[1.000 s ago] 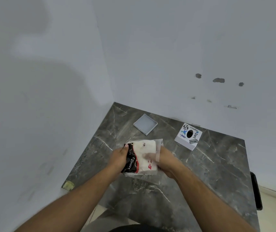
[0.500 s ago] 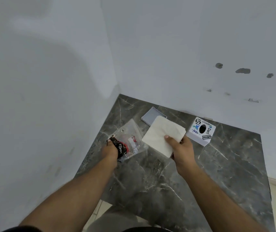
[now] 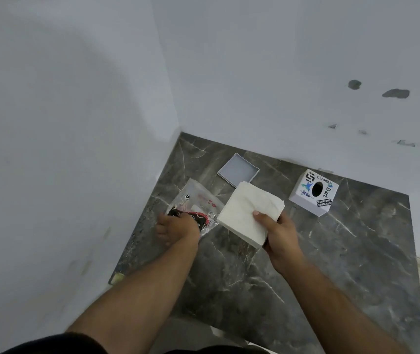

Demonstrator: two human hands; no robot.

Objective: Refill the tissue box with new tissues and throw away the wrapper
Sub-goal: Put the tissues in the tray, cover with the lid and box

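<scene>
Head view: the tissue stack (image 3: 248, 213) is pinched clear in the right hand (image 3: 279, 235), while the emptied wrapper (image 3: 196, 203) is pressed by the left hand (image 3: 178, 228) near the desk's (image 3: 331, 264) left edge, likely for binning; the tissue box (image 3: 313, 192) waits near the far edge.

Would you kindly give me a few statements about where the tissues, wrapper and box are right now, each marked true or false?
1. The right hand holds the stack of tissues. True.
2. The tissues are still inside the wrapper. False: they are out, and the wrapper lies on the table under the left hand.
3. The tissue box stands right of the tissues, apart from both hands. True.
4. The grey lid sits on the tissue box. False: it lies alone on the table near the wall.
</scene>
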